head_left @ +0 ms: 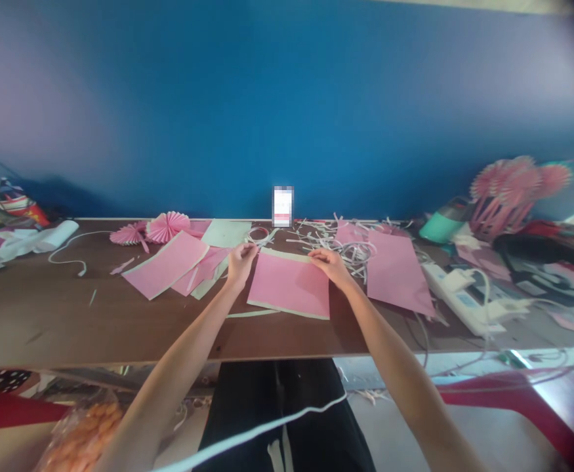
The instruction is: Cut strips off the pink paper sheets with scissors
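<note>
Left hand [241, 262]: fingertips drawn together on the far left corner of the pink rectangular paper sheet [289, 288], apparently pinching it. Right hand [330, 265]: laid on the far right corner, fingers bent along the far edge; whether they nip the paper or merely press it cannot be told.

Position: the pink rectangular paper sheet lies flat on the brown wooden table [94, 321], centred before the person, a pale underside or second layer showing along its near and far edges.

Progress, as judged: this sheet shows no crease or pleat, so the work on it appears to be at its start. Two pink pleated paper fans [166, 226] at far left look finished.

Condition: surface smooth, corners square, no tears visible.

Surroundings: loose pink sheets [166, 264] overlap just to the left; another pink sheet [397, 272] lies to the right. White paper trimmings [338, 244] are scattered beyond the right hand. A white power strip [458, 298] sits further right.
</note>
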`<state>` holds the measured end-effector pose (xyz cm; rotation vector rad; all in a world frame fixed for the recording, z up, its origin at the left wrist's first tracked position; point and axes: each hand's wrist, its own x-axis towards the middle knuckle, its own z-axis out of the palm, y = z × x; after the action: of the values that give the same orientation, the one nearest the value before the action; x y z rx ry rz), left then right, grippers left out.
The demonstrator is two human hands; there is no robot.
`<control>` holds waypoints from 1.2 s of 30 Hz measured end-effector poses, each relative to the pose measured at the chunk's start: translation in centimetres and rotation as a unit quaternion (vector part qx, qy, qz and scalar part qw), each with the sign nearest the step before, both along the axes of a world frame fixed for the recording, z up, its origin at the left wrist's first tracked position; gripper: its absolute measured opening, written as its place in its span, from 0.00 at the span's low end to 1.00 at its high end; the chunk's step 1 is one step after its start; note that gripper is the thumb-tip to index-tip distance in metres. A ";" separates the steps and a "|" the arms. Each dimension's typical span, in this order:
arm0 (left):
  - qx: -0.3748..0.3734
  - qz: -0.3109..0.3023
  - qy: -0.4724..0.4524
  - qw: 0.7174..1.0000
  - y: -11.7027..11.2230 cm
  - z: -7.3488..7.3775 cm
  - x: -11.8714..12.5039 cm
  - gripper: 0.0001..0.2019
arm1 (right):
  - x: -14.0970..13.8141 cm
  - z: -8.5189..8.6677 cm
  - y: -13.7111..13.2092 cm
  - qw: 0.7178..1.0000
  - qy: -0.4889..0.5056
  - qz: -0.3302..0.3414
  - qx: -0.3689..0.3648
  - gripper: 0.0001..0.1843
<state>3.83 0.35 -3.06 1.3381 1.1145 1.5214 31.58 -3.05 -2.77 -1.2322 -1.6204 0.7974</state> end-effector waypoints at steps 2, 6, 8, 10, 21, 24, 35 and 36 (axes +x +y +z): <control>-0.002 0.020 -0.020 1.000 0.3 -0.1 -0.3 0.15 | 0.1 -0.1 0.0 1.000 0.002 -0.005 0.003 0.11; -0.003 0.072 -0.003 0.997 0.8 -0.4 -1.0 0.13 | 0.3 -0.1 0.0 1.000 0.003 -0.012 0.004 0.12; -0.003 0.076 0.046 0.996 0.8 -0.5 -1.2 0.13 | 0.3 -0.2 0.1 1.000 0.002 -0.012 0.009 0.13; 0.005 0.075 0.113 0.991 0.6 -0.5 -1.3 0.13 | 0.3 -0.4 0.2 1.000 0.003 -0.014 0.014 0.13; 0.059 0.109 0.286 0.950 -0.1 0.1 -1.2 0.17 | 0.3 -0.5 0.4 0.999 0.032 -0.011 0.028 0.14; 0.086 0.057 0.253 0.962 -0.7 0.5 -0.7 0.14 | 0.3 -0.6 0.5 0.999 0.036 -0.011 0.035 0.15; 0.016 -0.038 0.107 0.993 -0.5 0.0 0.0 0.16 | 0.5 -0.9 0.7 0.998 0.046 -0.004 0.041 0.13; 0.001 -0.042 0.087 0.995 -0.4 -0.1 0.0 0.17 | 0.5 -0.9 0.7 0.998 0.046 -0.004 0.040 0.13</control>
<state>3.84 -0.04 -3.15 1.5235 1.1487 1.3667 32.12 -2.34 -3.66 -1.1279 -1.5571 0.7659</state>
